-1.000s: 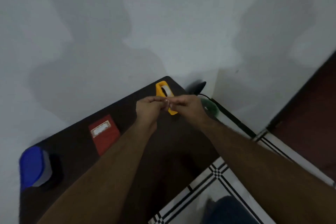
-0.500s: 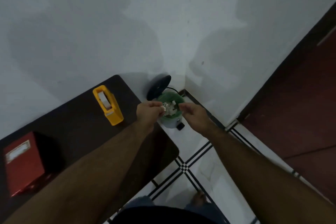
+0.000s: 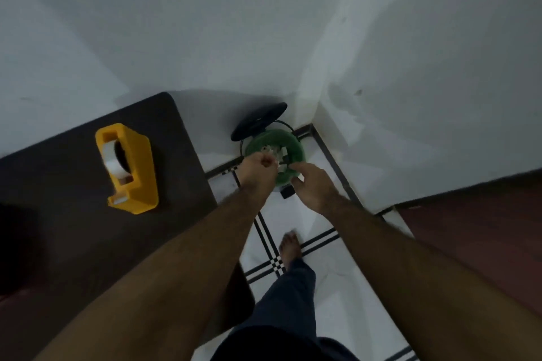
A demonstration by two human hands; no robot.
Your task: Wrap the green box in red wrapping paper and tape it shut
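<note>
- Reaching off the table (image 3: pixel 181 155), both hands hang over the green bin (image 3: pixel 296 149) on the floor.
- Neither box nor red paper shows in view.
- Tape dispenser (image 3: pixel 129 167), left of the bin, looks rigid; hold its body.
- Right hand (image 3: pixel 311 184) is spread.
- Left hand (image 3: pixel 258 170) pinches, perhaps, sticky tape scraps.

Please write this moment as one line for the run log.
left hand: closed above green bin | right hand: open beside it | yellow tape dispenser: on dark table, untouched
</note>
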